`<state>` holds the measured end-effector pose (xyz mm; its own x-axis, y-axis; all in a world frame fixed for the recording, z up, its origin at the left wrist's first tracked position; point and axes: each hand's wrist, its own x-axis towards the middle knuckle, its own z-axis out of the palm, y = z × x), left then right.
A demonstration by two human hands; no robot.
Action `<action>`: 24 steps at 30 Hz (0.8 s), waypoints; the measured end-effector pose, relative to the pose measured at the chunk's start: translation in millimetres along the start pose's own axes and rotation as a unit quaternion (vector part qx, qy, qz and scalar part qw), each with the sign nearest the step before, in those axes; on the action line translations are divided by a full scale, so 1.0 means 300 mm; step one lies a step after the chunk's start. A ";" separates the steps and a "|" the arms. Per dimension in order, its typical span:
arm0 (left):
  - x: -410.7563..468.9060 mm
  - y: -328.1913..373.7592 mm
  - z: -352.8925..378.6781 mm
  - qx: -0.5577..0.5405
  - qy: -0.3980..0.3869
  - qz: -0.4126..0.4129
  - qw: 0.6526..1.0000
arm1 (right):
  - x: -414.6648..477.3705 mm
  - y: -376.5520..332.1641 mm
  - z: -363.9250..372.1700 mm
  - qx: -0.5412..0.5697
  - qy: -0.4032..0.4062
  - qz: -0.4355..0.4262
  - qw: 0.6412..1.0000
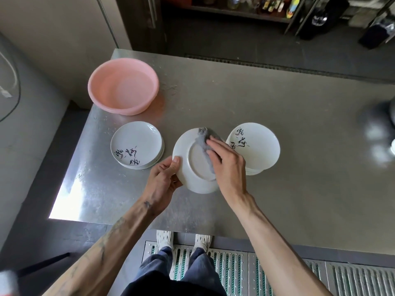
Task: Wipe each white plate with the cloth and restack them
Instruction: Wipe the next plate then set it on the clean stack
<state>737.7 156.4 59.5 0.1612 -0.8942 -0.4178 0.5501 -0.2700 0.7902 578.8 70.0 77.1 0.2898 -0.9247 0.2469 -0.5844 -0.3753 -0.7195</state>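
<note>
White plate (195, 161) under wiping, seen from the head camera. The plate is held upside down above the steel table (299, 135), tilted, with its foot ring and underside turned up towards the viewer. It lies between two stacks of similar plates.

The left hand (162, 180) grips the plate at its near-left rim. The thumb is pressed flat on the underside and the remaining fingers are curled beneath the edge.

The right hand (228, 167) is laid over a grey cloth (205, 135), the fingers nearly straight and spread, pressing the cloth against the far-right part of the underside. The cloth is bunched, and part of it projects past the fingertips to the plate's far rim. The right thumb is hidden, so its hold on the cloth cannot be judged.

Left stack (136, 144) — several plates, face up, with black brush characters on the top one. Right stack (256, 146) — taller, likewise face up and marked, and partly covered by the right hand.

A pink basin (123, 90) is set at the table's far-left corner, just beyond the left stack.
</note>
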 end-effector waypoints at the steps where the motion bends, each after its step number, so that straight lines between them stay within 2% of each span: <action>1: 0.003 0.003 0.003 0.001 0.000 0.001 1.000 | -0.009 -0.021 0.009 0.010 -0.019 -0.017 1.000; 5: 0.010 0.001 -0.012 -0.023 0.011 -0.005 1.000 | -0.091 -0.034 0.013 0.028 -0.104 -0.097 0.989; 10: 0.004 -0.015 -0.008 -0.003 0.009 -0.010 1.000 | -0.041 0.020 -0.020 -0.004 -0.040 -0.013 0.999; 16: 0.021 0.001 -0.011 -0.003 -0.008 -0.004 1.000 | -0.090 -0.007 0.001 0.012 -0.096 -0.087 0.992; 21: 0.020 0.002 -0.009 -0.005 -0.001 -0.003 1.000 | 0.010 0.071 -0.041 -0.037 0.005 -0.023 0.999; 24: 0.016 -0.003 -0.002 -0.005 0.002 -0.003 1.000 | -0.028 0.075 -0.020 -0.042 0.033 0.002 0.999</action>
<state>738.6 152.6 56.6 0.1609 -0.8907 -0.4251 0.5589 -0.2727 0.7831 558.8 69.0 62.7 0.2381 -0.9275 0.2881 -0.6473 -0.3726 -0.6649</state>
